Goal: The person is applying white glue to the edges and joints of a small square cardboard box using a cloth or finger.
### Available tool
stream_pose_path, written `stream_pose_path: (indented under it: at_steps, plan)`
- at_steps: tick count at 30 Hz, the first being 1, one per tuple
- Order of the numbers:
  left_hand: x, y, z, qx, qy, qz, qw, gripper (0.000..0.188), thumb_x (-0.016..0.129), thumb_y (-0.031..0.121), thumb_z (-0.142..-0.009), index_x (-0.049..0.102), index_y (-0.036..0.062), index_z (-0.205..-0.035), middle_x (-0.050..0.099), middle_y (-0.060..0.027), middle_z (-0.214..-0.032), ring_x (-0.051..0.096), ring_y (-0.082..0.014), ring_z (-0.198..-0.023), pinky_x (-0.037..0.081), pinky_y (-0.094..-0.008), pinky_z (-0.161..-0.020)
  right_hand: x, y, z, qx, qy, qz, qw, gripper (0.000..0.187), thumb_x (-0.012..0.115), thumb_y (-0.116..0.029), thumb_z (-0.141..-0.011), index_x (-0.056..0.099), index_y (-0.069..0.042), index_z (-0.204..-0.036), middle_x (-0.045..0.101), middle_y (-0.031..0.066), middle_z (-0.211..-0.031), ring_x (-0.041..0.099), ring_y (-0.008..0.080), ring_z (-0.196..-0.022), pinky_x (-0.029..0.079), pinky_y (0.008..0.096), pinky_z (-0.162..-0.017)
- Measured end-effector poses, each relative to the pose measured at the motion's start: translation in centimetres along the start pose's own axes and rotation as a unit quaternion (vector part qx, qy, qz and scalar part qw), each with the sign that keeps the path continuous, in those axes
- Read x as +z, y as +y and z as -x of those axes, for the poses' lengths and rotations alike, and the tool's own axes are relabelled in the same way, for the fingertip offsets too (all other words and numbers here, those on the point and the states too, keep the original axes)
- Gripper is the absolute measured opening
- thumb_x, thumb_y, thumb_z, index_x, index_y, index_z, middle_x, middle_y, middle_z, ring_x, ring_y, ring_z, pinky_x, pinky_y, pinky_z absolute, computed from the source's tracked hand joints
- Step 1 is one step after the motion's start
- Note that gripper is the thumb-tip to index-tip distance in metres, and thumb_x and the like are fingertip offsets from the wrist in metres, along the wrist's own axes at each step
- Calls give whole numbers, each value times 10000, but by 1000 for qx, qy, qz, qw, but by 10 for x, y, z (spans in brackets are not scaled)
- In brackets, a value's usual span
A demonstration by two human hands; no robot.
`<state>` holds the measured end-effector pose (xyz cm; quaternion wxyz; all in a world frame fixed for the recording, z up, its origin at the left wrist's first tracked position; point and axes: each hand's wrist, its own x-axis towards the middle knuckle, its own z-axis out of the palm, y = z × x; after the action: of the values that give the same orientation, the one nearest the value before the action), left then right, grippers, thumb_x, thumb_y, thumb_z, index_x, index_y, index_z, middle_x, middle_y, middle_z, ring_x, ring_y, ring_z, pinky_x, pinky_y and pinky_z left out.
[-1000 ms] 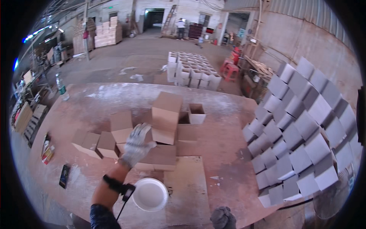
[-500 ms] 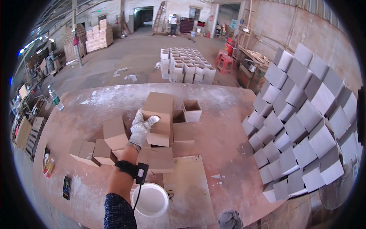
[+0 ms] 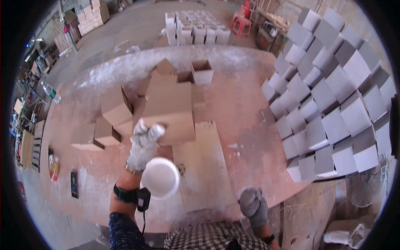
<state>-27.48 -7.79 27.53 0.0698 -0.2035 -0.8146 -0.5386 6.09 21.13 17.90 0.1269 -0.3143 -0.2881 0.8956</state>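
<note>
My left hand (image 3: 146, 141), in a white-coated glove, grips the near edge of a brown cardboard box (image 3: 171, 107), thumb against its side. The box is lifted in front of other brown boxes and partly hides them. Just below this hand stands a round white bowl (image 3: 176, 181) with white contents. A thin tan board (image 3: 204, 166) lies flat on the table to the bowl's right. My right hand (image 3: 253, 206), in a grey glove, is closed near the table's front edge; whatever is in its fingers, if anything, cannot be made out.
More brown boxes (image 3: 114, 104) stand at the left of the reddish table (image 3: 246, 108). An open-topped white-sided box (image 3: 203, 76) stands farther back. Stacked white-grey boxes (image 3: 327, 104) rise at the right. A phone (image 3: 74, 184) and a bottle (image 3: 51, 92) are at the left.
My left hand has drawn the box nearer to me, toward the bowl. The right hand has come farther into view. My view has tilted downward.
</note>
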Motion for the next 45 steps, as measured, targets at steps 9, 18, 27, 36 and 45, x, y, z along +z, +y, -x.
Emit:
stream_pose_path:
  at_steps: [9,18,27,36,45]
  plan:
    - [-15,32,257,-279,-232,237,901,158,815,198,-812,772,136,-952,730,-24,-919,607,-130,-750,491,-283,-690,53,-9,-48,176,-132,44,975,211,611,-116,-935,610,-15,-1121,638,120,-1011,648,272,-988,565,379,-841]
    - [41,48,355,-318,113,365,868,225,772,166,-868,734,-14,-996,737,-67,-959,671,-130,-874,526,-264,-800,95,32,-102,70,-310,356,879,116,634,-29,-889,640,2,-1001,639,23,-905,585,112,-824,496,268,-792]
    - [79,39,323,-304,3,357,883,222,767,196,-866,732,24,-1002,734,-74,-955,676,-152,-917,518,-298,-808,165,19,-81,-215,-569,667,429,108,733,-149,-832,664,-65,-836,657,94,-773,636,257,-722,515,367,-663]
    - [90,30,297,-221,-59,286,931,221,783,173,-844,731,26,-1001,742,-76,-943,688,-165,-864,520,-304,-776,157,34,-64,-341,-502,772,186,196,681,-256,-829,619,-114,-709,587,114,-678,594,328,-608,466,452,-576]
    - [90,24,293,-193,-27,239,951,282,779,275,-836,732,67,-1020,738,-96,-929,711,-233,-864,533,-328,-756,148,16,-54,-407,-545,701,216,163,658,-240,-853,625,-80,-844,553,90,-725,556,276,-642,442,434,-603]
